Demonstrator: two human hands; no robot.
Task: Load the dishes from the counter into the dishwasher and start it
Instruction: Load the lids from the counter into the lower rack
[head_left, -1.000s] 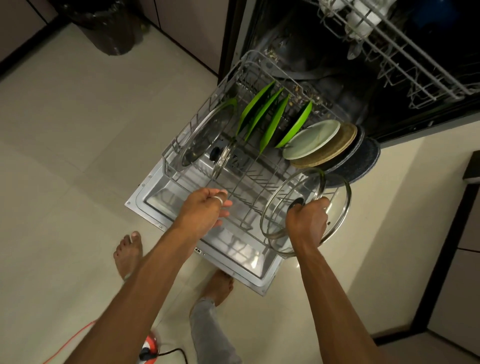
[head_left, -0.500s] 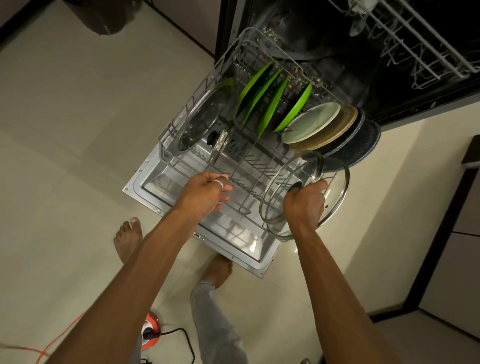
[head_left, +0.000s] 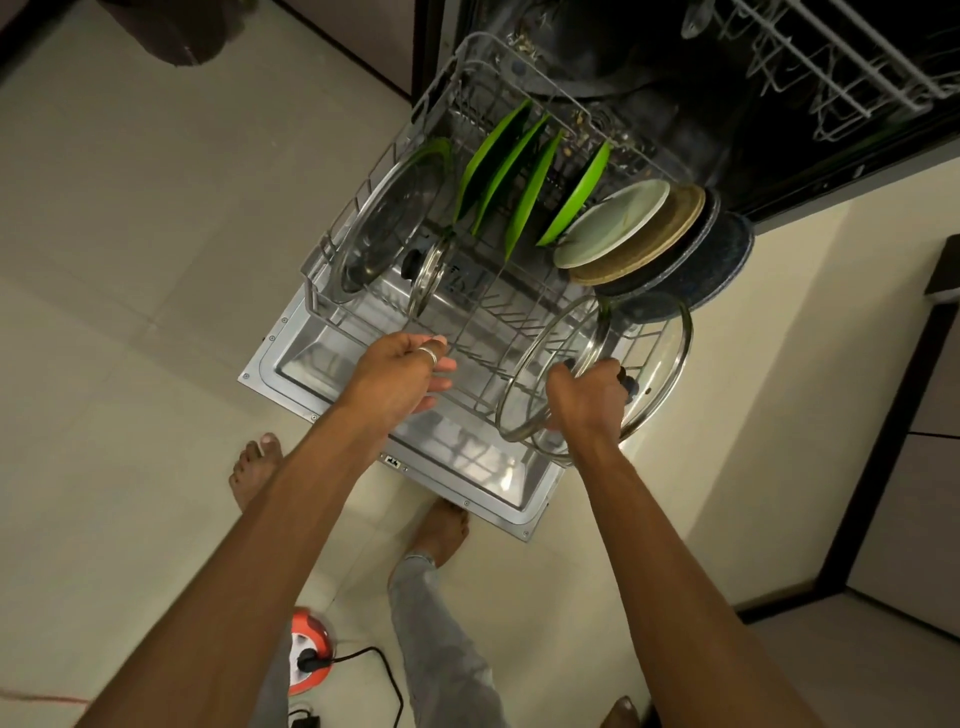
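Right hand (head_left: 584, 402) is fisted tight around the dark knob of a round glass lid (head_left: 660, 358), clear pane with a thin shiny metal rim, held on edge at the near right corner of the lower rack (head_left: 363, 208), a grey wire grid; the knob is mostly buried under the fingers (head_left: 608, 371), and whether the rim touches the wires is hard to make out. Left hand (head_left: 402, 374) sits loosely curled, holding nothing, ring showing, its fingertips over the rack's front wires. Beyond those fingertips stand two more glass lids on edge, then four glossy green plates (head_left: 524, 182) upright, a pale plate (head_left: 613, 223), a tan one and dark speckled ones overlapping. The upper rack (head_left: 831, 57) is cut off by the frame edge
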